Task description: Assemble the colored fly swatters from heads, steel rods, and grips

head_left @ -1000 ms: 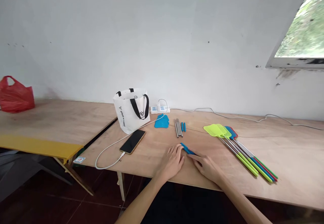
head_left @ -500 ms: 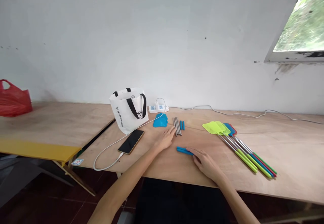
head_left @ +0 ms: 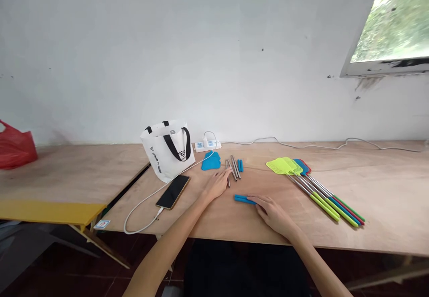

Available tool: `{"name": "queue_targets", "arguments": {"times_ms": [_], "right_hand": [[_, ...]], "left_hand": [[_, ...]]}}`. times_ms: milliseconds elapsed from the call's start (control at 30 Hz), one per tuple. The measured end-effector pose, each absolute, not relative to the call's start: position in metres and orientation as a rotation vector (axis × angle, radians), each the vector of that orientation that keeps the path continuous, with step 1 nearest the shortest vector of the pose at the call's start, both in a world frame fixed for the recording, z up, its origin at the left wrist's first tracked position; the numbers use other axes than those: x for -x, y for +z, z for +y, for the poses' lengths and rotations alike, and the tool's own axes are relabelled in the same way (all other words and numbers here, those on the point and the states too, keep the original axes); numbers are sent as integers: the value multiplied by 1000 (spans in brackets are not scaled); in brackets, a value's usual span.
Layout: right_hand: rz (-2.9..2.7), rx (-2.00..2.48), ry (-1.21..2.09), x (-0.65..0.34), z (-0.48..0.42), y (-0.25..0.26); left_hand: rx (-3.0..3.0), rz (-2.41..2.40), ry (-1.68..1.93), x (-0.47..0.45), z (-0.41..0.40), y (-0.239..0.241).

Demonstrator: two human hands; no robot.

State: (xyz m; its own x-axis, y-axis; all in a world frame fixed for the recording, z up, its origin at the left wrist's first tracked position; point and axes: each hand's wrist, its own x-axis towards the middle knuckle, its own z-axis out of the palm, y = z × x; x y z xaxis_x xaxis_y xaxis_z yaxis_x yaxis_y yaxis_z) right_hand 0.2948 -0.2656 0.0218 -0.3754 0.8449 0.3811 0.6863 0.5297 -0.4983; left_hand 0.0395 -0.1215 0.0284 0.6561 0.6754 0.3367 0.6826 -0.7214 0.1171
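My left hand [head_left: 217, 184] reaches to several silver metal tubes [head_left: 236, 168]; its fingertips are closed on the leftmost tube [head_left: 228, 180], which lies a little apart from the others. My right hand [head_left: 272, 213] rests on the table with its fingers closed over the right ends of two blue handles [head_left: 244, 199], which lie side by side. Just right of the tubes are two more short blue handles [head_left: 240, 165]. Blue flat swatter heads [head_left: 211, 161] are stacked left of the tubes.
Assembled fly swatters [head_left: 318, 189] in yellow-green, blue and red lie at the right. To the left are a phone [head_left: 173, 192] on a white cable, a white tote bag [head_left: 167, 154] and a power strip [head_left: 208, 145]. A red bag [head_left: 16, 147] sits far left.
The leftmost tube has come away from the others, toward me, along with my left hand. My right hand stays on the two blue handles. The view has shifted slightly right.
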Motion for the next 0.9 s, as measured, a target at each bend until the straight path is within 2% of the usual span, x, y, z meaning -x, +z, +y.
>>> {"name": "queue_targets", "arguments": {"times_ms": [267,567,767,900], "right_hand": [[-2169,1236,350,-294,-267,25],[-2088,1261,348,-305,-265,21],[-2041,1382,246,-311,-262,16],[-2057,1395,206,-308,-261,14]], "left_hand": [[2839,-1005,-565,-50,-109,35],[2967,-1096,-438,-42,-165,56],[3076,-1362,-706,-36,-206,54],[2946,-1646,-884,-30,-218,50]]}}
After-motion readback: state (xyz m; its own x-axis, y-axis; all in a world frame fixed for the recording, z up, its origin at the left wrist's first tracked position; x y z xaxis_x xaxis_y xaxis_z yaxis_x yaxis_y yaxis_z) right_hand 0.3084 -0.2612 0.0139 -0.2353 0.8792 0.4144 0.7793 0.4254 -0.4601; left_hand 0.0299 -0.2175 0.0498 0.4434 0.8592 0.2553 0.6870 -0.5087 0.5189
